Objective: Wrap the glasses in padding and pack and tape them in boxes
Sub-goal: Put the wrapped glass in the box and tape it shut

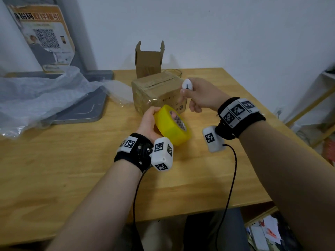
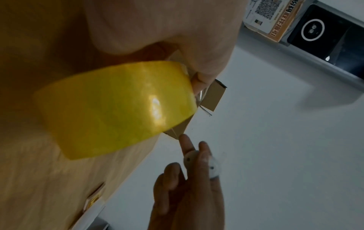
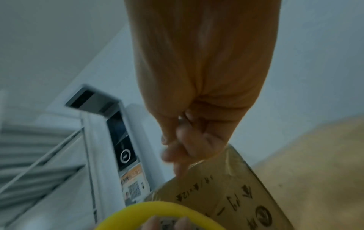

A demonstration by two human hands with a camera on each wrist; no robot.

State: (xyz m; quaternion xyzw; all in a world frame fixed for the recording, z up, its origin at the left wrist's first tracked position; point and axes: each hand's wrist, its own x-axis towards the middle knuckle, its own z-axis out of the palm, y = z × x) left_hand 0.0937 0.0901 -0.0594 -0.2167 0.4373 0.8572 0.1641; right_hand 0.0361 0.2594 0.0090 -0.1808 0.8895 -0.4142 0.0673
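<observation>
Left hand (image 1: 150,124) grips yellow tape roll (image 1: 172,126) just before the closed box (image 1: 155,93) near the table's (image 1: 72,169) far edge; right hand (image 1: 197,95) pinches a small white cutter (image 1: 187,84), presumably to sever the strip.

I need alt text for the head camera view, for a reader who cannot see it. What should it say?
A person's left hand grips a yellow tape roll in front of a closed cardboard box on a wooden table, while the right hand holds a small white tool near the box. Behind stand an open box and a glass.
</observation>
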